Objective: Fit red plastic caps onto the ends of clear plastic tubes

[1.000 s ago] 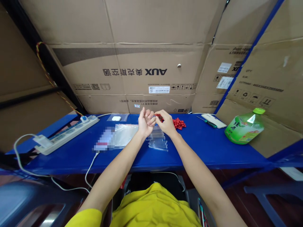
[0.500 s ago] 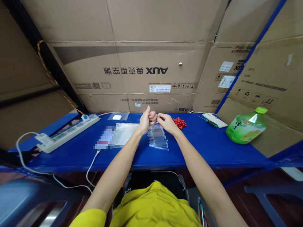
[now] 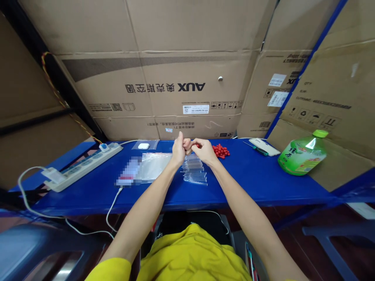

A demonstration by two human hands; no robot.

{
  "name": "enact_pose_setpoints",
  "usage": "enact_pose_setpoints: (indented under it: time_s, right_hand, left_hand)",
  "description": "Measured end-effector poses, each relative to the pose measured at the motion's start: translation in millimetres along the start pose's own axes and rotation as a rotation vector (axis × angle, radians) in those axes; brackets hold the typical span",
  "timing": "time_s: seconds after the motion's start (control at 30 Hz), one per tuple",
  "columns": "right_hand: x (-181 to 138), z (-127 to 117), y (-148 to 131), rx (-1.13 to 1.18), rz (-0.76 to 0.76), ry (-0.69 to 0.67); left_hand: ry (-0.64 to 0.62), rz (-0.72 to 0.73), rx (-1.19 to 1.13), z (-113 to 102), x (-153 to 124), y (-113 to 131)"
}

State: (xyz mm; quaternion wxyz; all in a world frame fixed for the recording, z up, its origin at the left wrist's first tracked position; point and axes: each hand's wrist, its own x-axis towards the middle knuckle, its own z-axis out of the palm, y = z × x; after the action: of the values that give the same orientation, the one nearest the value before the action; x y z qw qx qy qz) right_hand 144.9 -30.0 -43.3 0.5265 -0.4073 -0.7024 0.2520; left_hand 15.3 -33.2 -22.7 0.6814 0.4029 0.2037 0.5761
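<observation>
Both hands meet above the blue table (image 3: 252, 179), just over a row of clear thin tubes (image 3: 195, 173). My left hand (image 3: 178, 148) is closed in a fist with the thumb up; what it grips is hidden. My right hand (image 3: 202, 150) pinches a small red piece (image 3: 199, 146) against the left hand's fingers. A pile of small red pieces (image 3: 221, 150) lies just right of my right hand.
Clear plastic bags (image 3: 154, 166) lie left of the tubes, with a white earbud case (image 3: 143, 146) behind them. A white power strip (image 3: 82, 166) sits far left. A green bottle (image 3: 301, 155), a screwdriver (image 3: 258, 150) and a white flat device (image 3: 265, 147) are on the right. Cardboard boxes (image 3: 175, 86) wall the back.
My left hand's fingers, looser a second ago, have curled into a fist with the thumb raised. Both hands stay together above the tubes.
</observation>
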Motion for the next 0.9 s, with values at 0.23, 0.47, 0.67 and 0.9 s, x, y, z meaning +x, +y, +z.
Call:
enact_pose_setpoints:
  time_s: [0.23, 0.47, 0.67, 0.9]
  right_hand:
    - [-4.3, 2.2, -9.5, -0.114, -0.103, 0.101]
    - [-7.2, -4.4, -7.9, -0.190, -0.268, 0.048]
    - [-5.7, -7.1, -1.8, -0.157, -0.125, -0.051]
    - [-2.9, -10.8, 2.5, 0.004, -0.077, -0.135]
  left_hand:
    - [0.017, 0.021, -0.208, 1.8, -1.1, 1.1]
    - [-0.015, -0.037, -0.320, -1.8, -1.1, 9.0]
    - [-0.023, -0.039, -0.134, -4.6, -0.4, 11.0]
    - [-0.162, -0.017, 0.101, -7.5, -0.5, 10.5]
